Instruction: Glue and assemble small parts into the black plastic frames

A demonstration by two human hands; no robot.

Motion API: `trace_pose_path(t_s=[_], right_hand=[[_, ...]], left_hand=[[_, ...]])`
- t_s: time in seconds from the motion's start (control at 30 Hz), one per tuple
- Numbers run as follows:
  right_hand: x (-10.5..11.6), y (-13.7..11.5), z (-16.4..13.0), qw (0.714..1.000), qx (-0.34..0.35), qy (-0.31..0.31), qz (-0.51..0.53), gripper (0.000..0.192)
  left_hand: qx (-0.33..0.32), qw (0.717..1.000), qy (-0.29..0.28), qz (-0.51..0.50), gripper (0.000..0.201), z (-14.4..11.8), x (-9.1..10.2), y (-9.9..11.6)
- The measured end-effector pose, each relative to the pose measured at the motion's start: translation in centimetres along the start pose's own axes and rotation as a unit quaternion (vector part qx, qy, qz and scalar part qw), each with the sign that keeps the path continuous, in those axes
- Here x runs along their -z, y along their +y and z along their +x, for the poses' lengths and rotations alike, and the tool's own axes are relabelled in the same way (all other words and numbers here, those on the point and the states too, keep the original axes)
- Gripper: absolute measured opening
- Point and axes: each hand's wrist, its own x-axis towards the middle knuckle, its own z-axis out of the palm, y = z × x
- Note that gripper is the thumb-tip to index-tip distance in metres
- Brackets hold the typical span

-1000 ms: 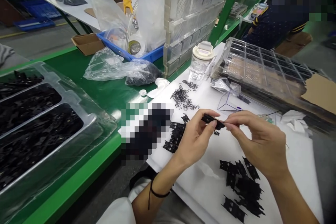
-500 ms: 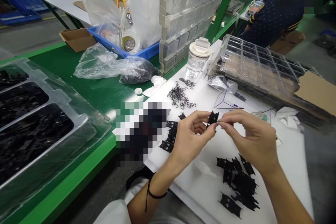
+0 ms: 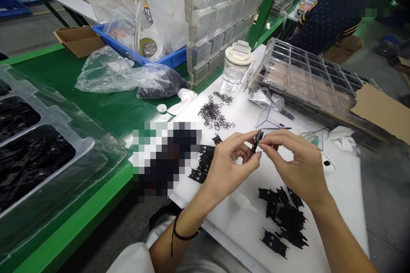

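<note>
- Left hand (image 3: 229, 166) pinches a small black part (image 3: 255, 141); right hand (image 3: 296, 164) fingertips close on it too.
- A slack pinch could drop it among the black pieces (image 3: 283, 217) on the near surface (image 3: 339, 196).

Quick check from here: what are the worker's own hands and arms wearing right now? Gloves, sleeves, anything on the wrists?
No gloves: both the left hand and the right hand are bare, and so are the forearms. A thin black cord bracelet loops the left wrist. White fabric shows at the frame's bottom edge, near the left elbow. Nothing shows on the right wrist.
</note>
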Motion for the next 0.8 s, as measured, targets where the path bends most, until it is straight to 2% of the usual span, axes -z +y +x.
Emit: trace_pose_path(t_s=[0.2, 0.47, 0.8], right_hand=[[0.01, 0.15, -0.04, 1.000, 0.003, 0.009, -0.012, 0.016], [-0.27, 0.18, -0.24, 0.999, 0.013, 0.026, -0.020, 0.016], [-0.26, 0.43, -0.47, 0.999, 0.011, 0.039, -0.022, 0.017]], left_hand=[[-0.016, 0.999, -0.018, 0.027, 0.045, 0.06, 0.47, -0.33], [-0.048, 0.991, -0.072, 0.102, 0.049, -0.01, 0.73, 0.10], [-0.081, 0.985, -0.047, 0.148, 0.042, -0.06, 0.34, -0.13]])
